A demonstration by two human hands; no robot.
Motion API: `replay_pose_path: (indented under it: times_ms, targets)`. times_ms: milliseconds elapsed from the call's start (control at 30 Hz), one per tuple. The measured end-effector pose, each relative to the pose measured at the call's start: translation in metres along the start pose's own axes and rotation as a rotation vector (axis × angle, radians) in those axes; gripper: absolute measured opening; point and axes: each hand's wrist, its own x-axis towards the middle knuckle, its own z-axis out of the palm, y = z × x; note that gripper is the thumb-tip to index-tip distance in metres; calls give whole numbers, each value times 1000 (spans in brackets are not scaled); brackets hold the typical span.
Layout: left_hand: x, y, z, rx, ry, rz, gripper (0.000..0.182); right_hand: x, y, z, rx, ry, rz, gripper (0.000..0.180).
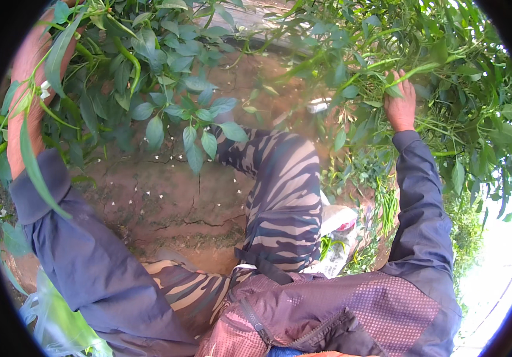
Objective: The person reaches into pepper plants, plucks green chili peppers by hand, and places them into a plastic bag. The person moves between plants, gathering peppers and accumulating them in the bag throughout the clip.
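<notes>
My right hand (pixel 401 105) reaches into a pepper plant (pixel 474 102) at the upper right, back of the hand towards me. A long green chili pepper (pixel 423 69) crosses at its fingertips, and a leaf lies over part of the fingers. Whether the fingers grip the pepper or stem cannot be made out. On the left my bare forearm (pixel 26 129) runs up among another pepper plant (pixel 166 58). Leaves and the top rim hide most of my left hand, so its hold is not visible. A curved green pepper (pixel 132 62) hangs beside that forearm.
Between the plants lies cracked soil (pixel 171 178) dotted with fallen white petals. My bent camouflage-clad leg (pixel 285 201) stands in the middle. Beside it is a whitish bag (pixel 338 218) with green peppers, and more peppers (pixel 389 209) lie nearby. A clear plastic bag (pixel 55 312) is at lower left.
</notes>
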Motion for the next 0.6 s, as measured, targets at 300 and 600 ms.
replay_pose_path:
  times_ms: [300, 600]
  targets:
    - [-5, 2, 15, -910, 19, -317, 41, 16, -12, -1, 32, 54, -39, 48]
    - [-3, 38, 6, -399, -38, -475, 38, 46, -24, 3, 43, 33, -26, 16]
